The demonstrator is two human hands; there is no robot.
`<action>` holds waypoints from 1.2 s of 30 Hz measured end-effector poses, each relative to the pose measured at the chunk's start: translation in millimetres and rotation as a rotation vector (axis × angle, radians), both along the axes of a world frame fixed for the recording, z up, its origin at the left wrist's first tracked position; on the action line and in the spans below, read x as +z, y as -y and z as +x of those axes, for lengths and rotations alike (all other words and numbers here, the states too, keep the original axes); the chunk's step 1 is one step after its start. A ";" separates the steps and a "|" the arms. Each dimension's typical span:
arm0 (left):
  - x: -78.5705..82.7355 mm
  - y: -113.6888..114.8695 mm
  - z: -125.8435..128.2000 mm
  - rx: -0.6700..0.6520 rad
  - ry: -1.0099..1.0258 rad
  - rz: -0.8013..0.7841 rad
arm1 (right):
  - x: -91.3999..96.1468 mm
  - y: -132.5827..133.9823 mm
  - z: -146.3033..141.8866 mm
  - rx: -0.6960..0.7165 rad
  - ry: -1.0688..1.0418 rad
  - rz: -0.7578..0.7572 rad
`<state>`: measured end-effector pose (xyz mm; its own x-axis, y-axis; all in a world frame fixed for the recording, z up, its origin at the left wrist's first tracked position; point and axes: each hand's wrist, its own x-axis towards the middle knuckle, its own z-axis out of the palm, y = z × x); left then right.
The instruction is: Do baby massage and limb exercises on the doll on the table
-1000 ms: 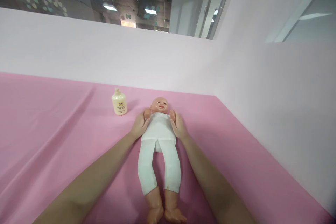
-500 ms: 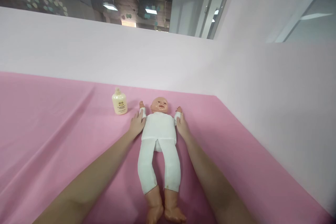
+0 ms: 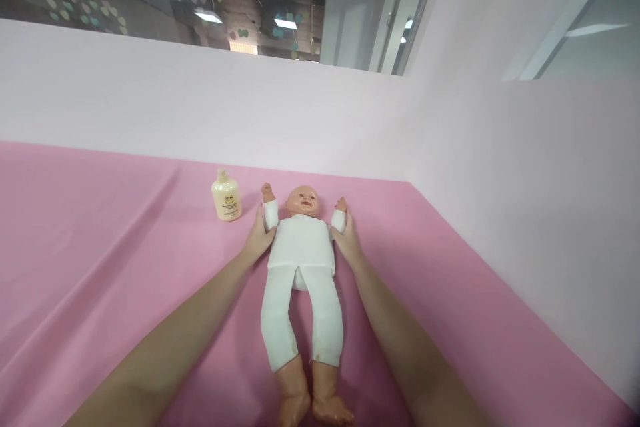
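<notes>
A baby doll (image 3: 301,253) in a white suit lies on its back on the pink sheet (image 3: 100,247), head away from me, bare feet toward me. My left hand (image 3: 259,237) is closed round the doll's sleeved arm on the left, which points up past the head. My right hand (image 3: 345,240) grips the other sleeved arm the same way. Both small doll fists stick out above my fingers.
A cream lotion bottle (image 3: 226,196) stands upright just left of the doll's head, close to my left hand. Pale pink walls (image 3: 500,167) close off the sheet at the back and on the right. The sheet has folds on the left.
My hands slid from the doll's shoulders out to its arms and raised them from beside the chest to alongside the head. The bottle has not moved.
</notes>
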<state>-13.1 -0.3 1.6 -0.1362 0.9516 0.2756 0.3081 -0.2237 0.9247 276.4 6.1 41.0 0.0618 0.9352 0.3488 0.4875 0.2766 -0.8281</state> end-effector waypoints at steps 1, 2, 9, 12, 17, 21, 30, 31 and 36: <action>3.2 1.7 1.2 -0.020 0.010 0.020 | 1.8 1.5 -2.2 -0.019 -0.018 -0.024; 6.4 3.3 2.5 -0.036 0.015 0.050 | 3.7 3.0 -4.3 -0.035 -0.032 -0.042; 16.5 15.7 9.2 -0.102 -0.009 0.169 | 19.7 19.5 -17.1 0.043 -0.007 0.120; 20.0 20.6 9.4 -0.186 -0.086 0.260 | 24.7 28.3 -20.4 0.169 0.150 0.164; 29.5 24.4 7.7 -0.288 -0.233 0.314 | 30.6 35.9 -27.6 0.361 0.433 0.268; 29.1 23.4 7.5 -0.301 -0.258 0.347 | 31.5 35.9 -29.8 0.378 0.466 0.285; 14.5 12.2 12.4 -0.048 -0.242 0.255 | 19.3 26.2 -26.9 0.159 0.320 0.194; 13.6 10.6 12.5 -0.021 -0.239 0.246 | 16.7 23.6 -26.1 0.141 0.316 0.189; 9.0 3.3 10.4 0.049 -0.295 0.248 | 5.7 10.7 -17.7 0.077 0.294 0.114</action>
